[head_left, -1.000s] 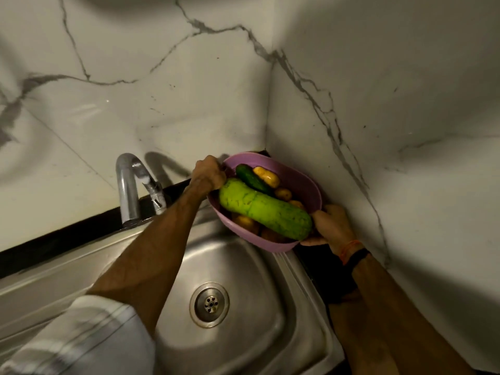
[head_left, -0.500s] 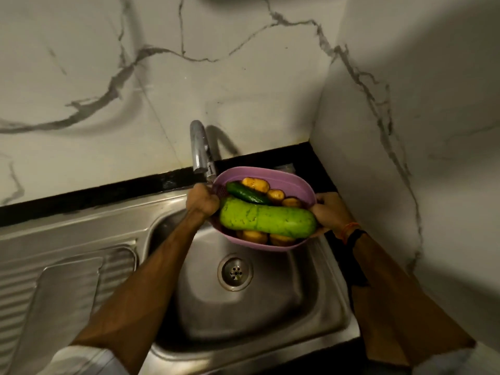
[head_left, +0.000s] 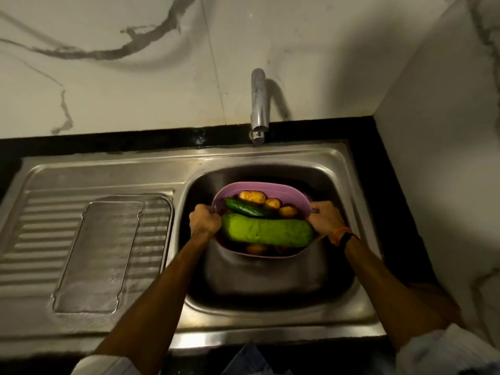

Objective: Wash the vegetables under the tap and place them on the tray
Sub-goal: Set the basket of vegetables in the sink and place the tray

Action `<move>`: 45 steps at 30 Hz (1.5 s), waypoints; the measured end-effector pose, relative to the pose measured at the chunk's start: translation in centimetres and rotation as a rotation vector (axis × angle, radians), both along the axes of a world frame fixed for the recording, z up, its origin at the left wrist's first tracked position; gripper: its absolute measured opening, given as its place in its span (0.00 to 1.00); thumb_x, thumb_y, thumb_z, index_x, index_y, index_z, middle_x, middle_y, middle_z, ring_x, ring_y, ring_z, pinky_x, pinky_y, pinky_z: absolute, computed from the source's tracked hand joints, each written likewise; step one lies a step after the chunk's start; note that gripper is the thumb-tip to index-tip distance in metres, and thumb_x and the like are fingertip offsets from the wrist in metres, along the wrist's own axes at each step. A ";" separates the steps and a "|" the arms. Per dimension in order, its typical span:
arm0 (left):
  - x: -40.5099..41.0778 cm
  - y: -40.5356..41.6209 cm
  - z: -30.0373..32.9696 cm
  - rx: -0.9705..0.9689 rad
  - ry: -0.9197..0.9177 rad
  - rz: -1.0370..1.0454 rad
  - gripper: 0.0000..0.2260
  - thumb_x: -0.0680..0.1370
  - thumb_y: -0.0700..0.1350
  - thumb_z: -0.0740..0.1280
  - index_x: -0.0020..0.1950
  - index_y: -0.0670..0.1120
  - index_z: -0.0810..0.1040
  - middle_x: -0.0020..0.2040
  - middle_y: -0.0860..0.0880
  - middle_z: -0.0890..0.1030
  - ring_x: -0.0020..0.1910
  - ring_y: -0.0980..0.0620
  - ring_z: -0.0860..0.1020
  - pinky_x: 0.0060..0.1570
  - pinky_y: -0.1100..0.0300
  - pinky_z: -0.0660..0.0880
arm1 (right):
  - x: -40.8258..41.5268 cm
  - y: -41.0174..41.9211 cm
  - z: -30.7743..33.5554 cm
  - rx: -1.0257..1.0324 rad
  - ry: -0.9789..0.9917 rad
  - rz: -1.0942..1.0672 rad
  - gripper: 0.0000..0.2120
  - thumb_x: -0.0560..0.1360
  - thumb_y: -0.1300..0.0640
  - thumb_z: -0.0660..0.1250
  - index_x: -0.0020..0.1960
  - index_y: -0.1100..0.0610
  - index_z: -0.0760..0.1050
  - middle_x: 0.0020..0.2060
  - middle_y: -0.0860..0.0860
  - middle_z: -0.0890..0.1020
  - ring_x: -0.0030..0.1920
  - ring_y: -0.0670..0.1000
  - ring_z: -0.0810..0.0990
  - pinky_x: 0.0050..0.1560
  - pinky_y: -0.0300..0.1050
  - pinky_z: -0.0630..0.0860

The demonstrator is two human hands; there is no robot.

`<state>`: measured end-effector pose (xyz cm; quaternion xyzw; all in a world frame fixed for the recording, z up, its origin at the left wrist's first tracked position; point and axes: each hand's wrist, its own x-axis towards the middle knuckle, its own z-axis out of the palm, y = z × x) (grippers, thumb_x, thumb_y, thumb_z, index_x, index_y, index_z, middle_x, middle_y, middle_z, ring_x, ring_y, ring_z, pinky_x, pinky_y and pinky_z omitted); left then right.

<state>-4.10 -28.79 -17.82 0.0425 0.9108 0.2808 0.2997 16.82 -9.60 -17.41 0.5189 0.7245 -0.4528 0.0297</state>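
A pink perforated basket [head_left: 292,192] sits low inside the steel sink bowl [head_left: 270,282]. It holds a long light-green gourd [head_left: 267,231], a dark green cucumber [head_left: 247,209] and several yellow potatoes [head_left: 251,196]. My left hand [head_left: 204,222] grips the basket's left rim and my right hand [head_left: 326,219] grips its right rim. The chrome tap [head_left: 259,104] stands behind the bowl, with no water visible from it. A metal tray [head_left: 100,255] lies on the ribbed drainboard to the left.
The drainboard [head_left: 32,226] fills the left half of the sink unit. A black counter strip [head_left: 135,139] runs along the back, with marble walls behind and to the right. The drain is hidden beneath the basket.
Both hands have carried the basket from the right back corner down into the sink bowl, below the tap. The view has swung left, showing the drainboard and tray.
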 end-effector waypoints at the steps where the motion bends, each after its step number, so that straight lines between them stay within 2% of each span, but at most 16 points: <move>1: 0.0 -0.2 -0.7 -0.005 -0.021 0.016 0.15 0.74 0.39 0.64 0.60 0.40 0.80 0.58 0.35 0.79 0.59 0.36 0.78 0.60 0.47 0.77 | -0.3 -0.1 -0.7 -0.011 -0.014 -0.004 0.13 0.71 0.65 0.66 0.50 0.53 0.85 0.42 0.53 0.84 0.51 0.55 0.81 0.48 0.38 0.71; 4: -0.1 -0.4 -2.1 -0.025 -0.065 0.038 0.17 0.74 0.39 0.64 0.62 0.40 0.79 0.59 0.36 0.79 0.59 0.36 0.77 0.60 0.46 0.77 | -1.0 0.2 -2.1 -0.029 -0.023 -0.026 0.15 0.73 0.64 0.67 0.57 0.55 0.83 0.52 0.57 0.85 0.57 0.57 0.81 0.52 0.38 0.71; 6: -0.2 -0.2 -2.8 -0.028 -0.081 0.055 0.17 0.74 0.38 0.63 0.62 0.40 0.79 0.59 0.36 0.78 0.60 0.36 0.77 0.61 0.47 0.76 | -1.4 0.6 -2.9 -0.032 -0.027 -0.036 0.14 0.74 0.62 0.68 0.58 0.55 0.83 0.54 0.56 0.84 0.58 0.56 0.81 0.55 0.39 0.71; 8: -0.3 0.1 -3.4 -0.025 -0.091 0.067 0.17 0.74 0.39 0.63 0.62 0.40 0.79 0.59 0.36 0.79 0.59 0.36 0.77 0.61 0.46 0.76 | -1.9 1.1 -3.4 -0.039 -0.032 -0.032 0.15 0.74 0.62 0.68 0.60 0.55 0.82 0.55 0.55 0.84 0.59 0.55 0.80 0.53 0.36 0.70; 10: -0.7 0.6 -4.1 -0.024 -0.098 0.078 0.17 0.73 0.38 0.63 0.61 0.40 0.80 0.59 0.35 0.79 0.59 0.36 0.77 0.61 0.46 0.76 | -2.5 1.7 -3.9 -0.033 -0.037 -0.028 0.15 0.74 0.63 0.68 0.60 0.55 0.82 0.55 0.55 0.84 0.58 0.55 0.81 0.52 0.34 0.69; 14: -1.2 2.0 -4.6 -0.003 -0.080 0.101 0.17 0.74 0.36 0.63 0.62 0.40 0.81 0.60 0.35 0.79 0.61 0.36 0.76 0.62 0.50 0.73 | -3.5 3.2 -5.0 -0.023 -0.045 -0.016 0.14 0.74 0.62 0.68 0.57 0.55 0.83 0.52 0.56 0.85 0.57 0.56 0.81 0.53 0.38 0.72; 22: -1.7 3.8 -4.7 0.012 -0.068 0.144 0.15 0.75 0.36 0.63 0.61 0.39 0.81 0.60 0.35 0.79 0.61 0.36 0.75 0.62 0.52 0.72 | -5.3 5.5 -5.6 0.006 -0.048 0.015 0.12 0.73 0.63 0.67 0.51 0.53 0.84 0.48 0.55 0.85 0.53 0.54 0.81 0.49 0.39 0.70; 26: -1.6 3.7 -4.2 0.007 -0.087 0.138 0.15 0.75 0.36 0.63 0.60 0.39 0.81 0.59 0.35 0.79 0.60 0.36 0.76 0.61 0.52 0.73 | -5.2 5.4 -5.2 0.015 -0.035 0.007 0.13 0.73 0.64 0.67 0.55 0.55 0.84 0.49 0.55 0.85 0.49 0.49 0.78 0.51 0.39 0.70; 29: -1.8 3.4 -3.6 0.003 -0.131 0.100 0.17 0.74 0.39 0.64 0.61 0.40 0.80 0.60 0.36 0.79 0.60 0.36 0.77 0.61 0.49 0.76 | -5.0 5.2 -4.8 -0.005 -0.025 -0.031 0.11 0.73 0.61 0.70 0.55 0.54 0.84 0.47 0.54 0.84 0.51 0.50 0.79 0.51 0.41 0.73; 32: -2.3 2.6 -4.2 -0.008 -0.152 0.055 0.19 0.69 0.45 0.66 0.59 0.45 0.82 0.55 0.38 0.82 0.52 0.38 0.82 0.53 0.46 0.81 | -4.5 4.6 -4.4 -0.027 0.003 -0.070 0.05 0.74 0.53 0.70 0.49 0.51 0.83 0.44 0.51 0.83 0.51 0.53 0.81 0.53 0.50 0.78; 35: -1.1 1.8 -2.0 0.023 -0.166 0.040 0.18 0.71 0.43 0.67 0.60 0.45 0.81 0.53 0.41 0.82 0.46 0.43 0.82 0.45 0.50 0.83 | -3.5 3.4 -4.2 -0.007 0.045 -0.077 0.10 0.74 0.50 0.71 0.50 0.55 0.83 0.47 0.53 0.85 0.52 0.55 0.82 0.56 0.50 0.77; 37: -0.1 0.9 -1.0 0.059 -0.160 0.048 0.18 0.72 0.43 0.69 0.62 0.44 0.81 0.53 0.42 0.82 0.46 0.45 0.81 0.46 0.49 0.83 | -2.8 2.5 -4.1 -0.011 0.076 -0.107 0.13 0.74 0.48 0.71 0.53 0.56 0.82 0.49 0.54 0.85 0.54 0.56 0.82 0.58 0.51 0.77; 40: 0.5 -0.8 -1.5 0.100 -0.167 0.051 0.24 0.67 0.49 0.70 0.62 0.45 0.80 0.56 0.42 0.83 0.52 0.45 0.82 0.51 0.48 0.82 | -1.8 1.0 -2.9 0.004 0.077 -0.103 0.15 0.75 0.50 0.71 0.57 0.57 0.81 0.53 0.56 0.84 0.56 0.56 0.81 0.58 0.46 0.75; 43: 1.0 -2.3 -1.4 0.134 -0.153 0.077 0.21 0.68 0.49 0.72 0.60 0.45 0.81 0.54 0.43 0.83 0.52 0.43 0.82 0.53 0.47 0.81 | -0.8 -0.5 -1.3 0.040 0.063 -0.114 0.15 0.75 0.54 0.71 0.59 0.59 0.80 0.55 0.58 0.83 0.59 0.59 0.79 0.57 0.44 0.72; 45: 1.1 -3.2 -1.3 0.204 -0.135 0.106 0.27 0.64 0.51 0.73 0.62 0.46 0.79 0.53 0.42 0.83 0.53 0.40 0.82 0.55 0.43 0.80 | -0.4 -1.6 -0.2 0.113 0.054 -0.136 0.16 0.75 0.57 0.71 0.62 0.60 0.78 0.57 0.60 0.82 0.61 0.60 0.78 0.59 0.44 0.71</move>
